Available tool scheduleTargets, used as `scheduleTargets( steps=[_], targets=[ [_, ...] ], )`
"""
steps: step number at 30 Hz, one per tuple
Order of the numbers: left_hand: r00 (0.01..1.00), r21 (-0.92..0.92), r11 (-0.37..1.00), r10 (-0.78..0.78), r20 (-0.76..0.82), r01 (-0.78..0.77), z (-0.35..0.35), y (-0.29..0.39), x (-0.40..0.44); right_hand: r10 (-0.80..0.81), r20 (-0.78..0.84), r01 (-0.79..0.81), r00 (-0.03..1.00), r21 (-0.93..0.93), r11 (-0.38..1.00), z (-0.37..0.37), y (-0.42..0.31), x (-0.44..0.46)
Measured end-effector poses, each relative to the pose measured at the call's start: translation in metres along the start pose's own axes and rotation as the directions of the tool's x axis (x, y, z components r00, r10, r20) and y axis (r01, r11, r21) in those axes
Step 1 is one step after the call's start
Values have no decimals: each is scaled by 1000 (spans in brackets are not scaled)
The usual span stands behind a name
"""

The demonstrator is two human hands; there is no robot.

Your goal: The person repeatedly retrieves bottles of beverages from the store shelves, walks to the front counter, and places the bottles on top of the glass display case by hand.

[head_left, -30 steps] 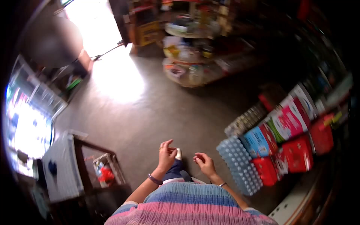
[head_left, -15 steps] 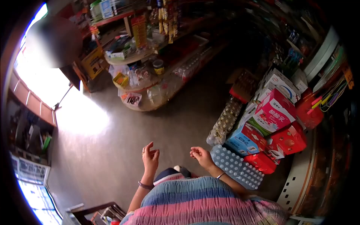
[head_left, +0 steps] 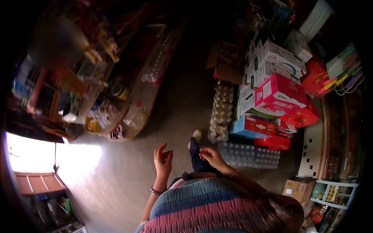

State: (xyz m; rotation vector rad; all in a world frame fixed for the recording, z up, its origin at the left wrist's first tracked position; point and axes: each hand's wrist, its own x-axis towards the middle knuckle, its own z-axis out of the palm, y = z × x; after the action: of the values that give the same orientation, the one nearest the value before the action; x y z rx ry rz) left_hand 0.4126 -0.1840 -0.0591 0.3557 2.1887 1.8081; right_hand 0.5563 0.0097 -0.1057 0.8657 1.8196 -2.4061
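Observation:
My left hand (head_left: 163, 160) is raised in front of the striped top (head_left: 202, 202), fingers apart and nothing in it, with a dark bracelet on the wrist. To its right, my right hand (head_left: 213, 158) hangs over the dark trouser leg (head_left: 197, 157), its fingers loosely curled with a gap between them and nothing visible in them. Nearest to that hand is a plastic-wrapped pack of bottles (head_left: 248, 155) on the floor. One light shoe (head_left: 197, 135) shows ahead on the floor.
Stacked drink cartons (head_left: 279, 95) and a pack of upright bottles (head_left: 222, 105) stand on the right. Rounded shelves (head_left: 136, 124) with goods are on the left. At the lower right are a cardboard box (head_left: 298, 189) and a small shelf (head_left: 334, 194).
The view has turned to the right, so the shelves and bright doorway have shifted left and lower. One foot has come forward. Both hands stay raised at the waist.

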Motion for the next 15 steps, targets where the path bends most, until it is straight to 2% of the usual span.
scheduleTargets(
  steps=[1,4,5,8,11,14,15],
  targets=[
    [1000,44,999,-4,10,3,6,-1,24,-14,-6,14,1000,52,999,-5,-7,25],
    [999,150,989,6,51,-14,21,11,92,-217,48,217,975,19,976,-23,-36,110],
    [996,171,984,32,80,-45,27,24,117,-310,-1,308,951,96,946,-25,-53,134],
    [977,227,967,71,200,-117,49,31,202,-389,-37,390,921,49,919,-44,-104,207],
    [957,179,968,128,259,-178,87,55,265,-365,-91,373,926,91,923,-56,-166,242],
    [945,167,960,171,278,-223,128,67,317,-245,-29,244,969,-38,969,-72,-199,281],
    [943,184,955,173,285,-231,138,67,333,-286,-20,284,958,-93,954,-76,-214,292]
  ],
)
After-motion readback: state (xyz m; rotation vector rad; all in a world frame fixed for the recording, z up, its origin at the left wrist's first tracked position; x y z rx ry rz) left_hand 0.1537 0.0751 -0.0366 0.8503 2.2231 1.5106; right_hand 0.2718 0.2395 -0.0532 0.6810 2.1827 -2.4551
